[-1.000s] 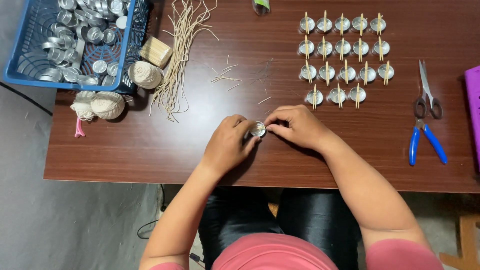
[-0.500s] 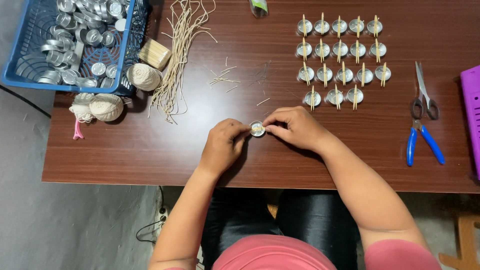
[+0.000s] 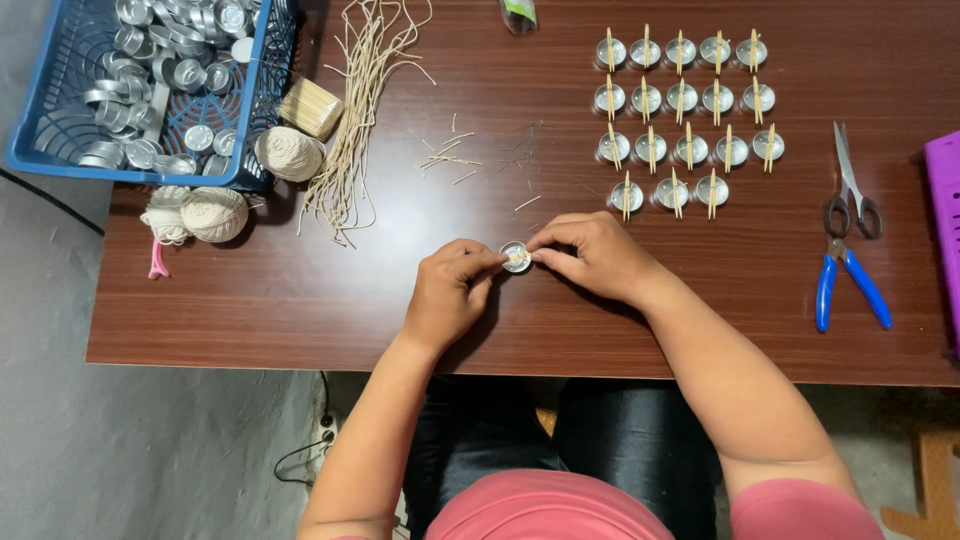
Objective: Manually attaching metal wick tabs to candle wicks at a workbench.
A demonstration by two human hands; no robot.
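At the table's near edge, left hand (image 3: 452, 290) and right hand (image 3: 590, 255) pinch a small metal cup (image 3: 516, 257).

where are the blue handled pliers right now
In the head view the blue-handled pliers lie on the table's right side, just below the scissors, right of the right hand.

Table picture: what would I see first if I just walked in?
Probably the two hands at the table's near edge: the left hand and right hand pinch one small metal cup between their fingers. Next, the neat rows of cups with sticks laid across them, at the far right. Then the blue basket heaped with empty cups, hanging over the far left corner, with balls of string beside it.
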